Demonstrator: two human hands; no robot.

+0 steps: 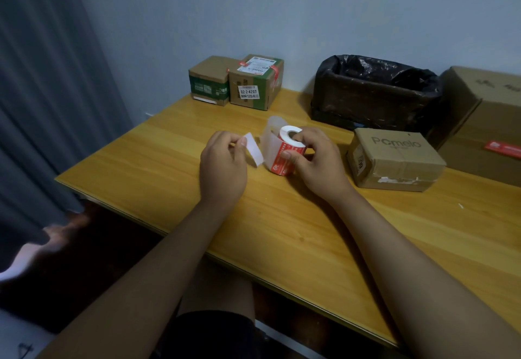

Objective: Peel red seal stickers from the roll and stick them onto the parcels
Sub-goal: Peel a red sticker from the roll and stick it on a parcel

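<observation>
1. The roll [287, 151] of red stickers stood tilted on the table [282, 231], near its middle, white core facing up and away.
2. The right hand [315, 161] gripped the roll: the thumb pressed its red side at 6 o'clock, the other fingers curled over the core's rim at 3 o'clock.
3. A loose strip of clear backing [272, 138] arched off the roll at 9 o'clock and rose above it.
4. The left hand [222, 164] sat just beside the roll at 9 o'clock, apart from it, fingers curled.
5. Its thumb and forefinger pinched the top end of a sticker [253, 148], white underside toward the camera; the rest hung free at 4 o'clock from the fingertips, its lower end close to the backing. Whether it touched the backing could not be told.
6. 2 small parcels [236, 82] stood side by side at 12 o'clock by the wall; the right one bore a red seal across its top.
7. A box [394, 158] marked Pomelo lay at 3 o'clock from the roll, near the right hand.
8. A bin [375, 93] lined with a black bag stood at 1 o'clock.
9. A large carton [485, 121] sat at the far right with a red sticker on it.
</observation>
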